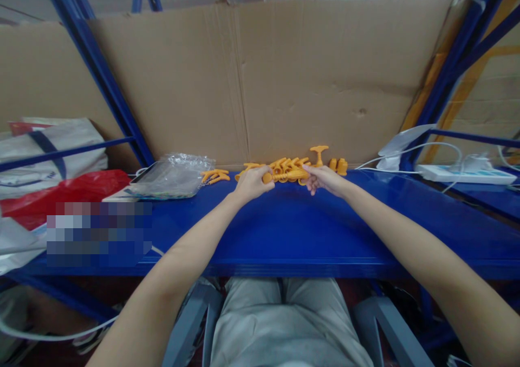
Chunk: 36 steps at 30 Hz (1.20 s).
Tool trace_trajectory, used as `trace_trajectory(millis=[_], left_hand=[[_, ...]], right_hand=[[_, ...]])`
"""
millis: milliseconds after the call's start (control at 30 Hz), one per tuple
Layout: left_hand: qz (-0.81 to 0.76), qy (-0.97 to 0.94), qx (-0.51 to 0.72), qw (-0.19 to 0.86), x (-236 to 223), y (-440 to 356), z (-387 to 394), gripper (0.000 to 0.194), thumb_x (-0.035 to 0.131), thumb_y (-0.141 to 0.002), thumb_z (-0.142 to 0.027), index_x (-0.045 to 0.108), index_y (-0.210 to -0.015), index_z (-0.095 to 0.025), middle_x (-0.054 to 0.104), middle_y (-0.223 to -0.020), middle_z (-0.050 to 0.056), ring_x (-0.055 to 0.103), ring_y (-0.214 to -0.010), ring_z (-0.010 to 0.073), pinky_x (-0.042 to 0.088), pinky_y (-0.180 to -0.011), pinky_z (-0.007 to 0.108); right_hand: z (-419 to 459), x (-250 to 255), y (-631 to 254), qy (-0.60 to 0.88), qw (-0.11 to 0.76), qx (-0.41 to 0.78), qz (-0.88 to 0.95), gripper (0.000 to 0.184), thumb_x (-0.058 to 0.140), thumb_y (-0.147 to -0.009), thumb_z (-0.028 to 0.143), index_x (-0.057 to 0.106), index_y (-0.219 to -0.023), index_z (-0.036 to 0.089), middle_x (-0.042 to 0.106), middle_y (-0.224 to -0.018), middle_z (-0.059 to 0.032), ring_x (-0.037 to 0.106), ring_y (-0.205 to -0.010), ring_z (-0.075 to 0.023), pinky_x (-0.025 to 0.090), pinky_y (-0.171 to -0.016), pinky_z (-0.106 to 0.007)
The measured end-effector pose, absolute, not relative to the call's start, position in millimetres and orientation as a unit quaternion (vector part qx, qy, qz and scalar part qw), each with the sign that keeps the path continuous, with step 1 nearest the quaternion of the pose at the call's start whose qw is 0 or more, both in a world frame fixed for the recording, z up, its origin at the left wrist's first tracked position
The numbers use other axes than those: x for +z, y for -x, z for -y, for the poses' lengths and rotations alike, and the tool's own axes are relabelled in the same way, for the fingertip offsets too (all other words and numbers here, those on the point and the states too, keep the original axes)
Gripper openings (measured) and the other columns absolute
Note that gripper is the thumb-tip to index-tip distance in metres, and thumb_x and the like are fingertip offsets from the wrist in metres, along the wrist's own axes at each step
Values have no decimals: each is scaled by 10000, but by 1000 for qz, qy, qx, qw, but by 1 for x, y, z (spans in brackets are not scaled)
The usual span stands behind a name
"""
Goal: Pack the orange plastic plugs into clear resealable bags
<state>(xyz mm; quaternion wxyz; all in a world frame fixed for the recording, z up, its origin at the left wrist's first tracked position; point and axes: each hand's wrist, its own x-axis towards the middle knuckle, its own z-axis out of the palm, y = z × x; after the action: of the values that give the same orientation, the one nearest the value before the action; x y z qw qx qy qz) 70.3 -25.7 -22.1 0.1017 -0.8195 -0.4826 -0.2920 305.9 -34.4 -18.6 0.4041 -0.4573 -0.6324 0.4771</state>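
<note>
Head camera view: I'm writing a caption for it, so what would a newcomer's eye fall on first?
Probably the bright orange pieces, bunched along the back of the blue tabletop, with the left hand and right hand reaching in among them. Next might come the vivid red bundle at the far left, then the tall brown cardboard rising behind.
</note>
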Motion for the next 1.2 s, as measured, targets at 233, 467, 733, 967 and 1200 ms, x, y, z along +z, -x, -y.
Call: trace_trajectory(millis=[233, 467, 733, 967, 1200], left_hand=[[481, 814, -310, 100, -21, -70, 25, 245, 592, -718, -269, 655, -947, -213, 697, -801, 15, 650, -782, 193, 438, -666, 252], [490, 810, -309, 96, -23, -69, 21, 256, 589, -725, -280, 656, -958, -200, 702, -789, 25, 651, -754, 194, 434, -650, 254], [487, 811, -307, 107, -23, -70, 24, 272, 590, -722, -284, 659, -976, -215, 708, -818, 20, 654, -780, 195, 444, -667, 255], [488, 812, -303, 106, -21, -71, 26, 279, 591, -728, -283, 662, -989, -214, 703, -798, 19, 655, -774, 195, 442, -658, 253], [525, 794, -284, 116, -20, -69, 24, 301, 607, -745, -328, 655, -1022, -219, 711, -847, 46, 665, -828, 227, 458, -680, 272]], right_hand=[[31, -19, -308, 506, 360, 435, 652, 670, 332, -854, 724, 602, -647, 147, 606, -512, -86, 574, -420, -144, 498, -485, -282], [34, -15, -318, 459, 305, 476, 686, 498, 374, -916, 603, 560, -1056, 163, 709, -984, -141, 685, -627, -165, 525, -516, -261], [32, -18, -309, 449, 384, 426, 685, 417, 535, -870, 553, 559, -731, 162, 685, -641, -74, 642, -521, -141, 534, -539, -258], [34, -14, -308, 509, 368, 413, 660, 627, 377, -826, 741, 561, -660, 165, 657, -577, -108, 603, -430, -149, 423, -392, -224], [32, -17, -316, 457, 349, 427, 698, 453, 598, -869, 344, 469, -1286, 218, 617, -1241, -138, 700, -705, -146, 546, -582, -240]])
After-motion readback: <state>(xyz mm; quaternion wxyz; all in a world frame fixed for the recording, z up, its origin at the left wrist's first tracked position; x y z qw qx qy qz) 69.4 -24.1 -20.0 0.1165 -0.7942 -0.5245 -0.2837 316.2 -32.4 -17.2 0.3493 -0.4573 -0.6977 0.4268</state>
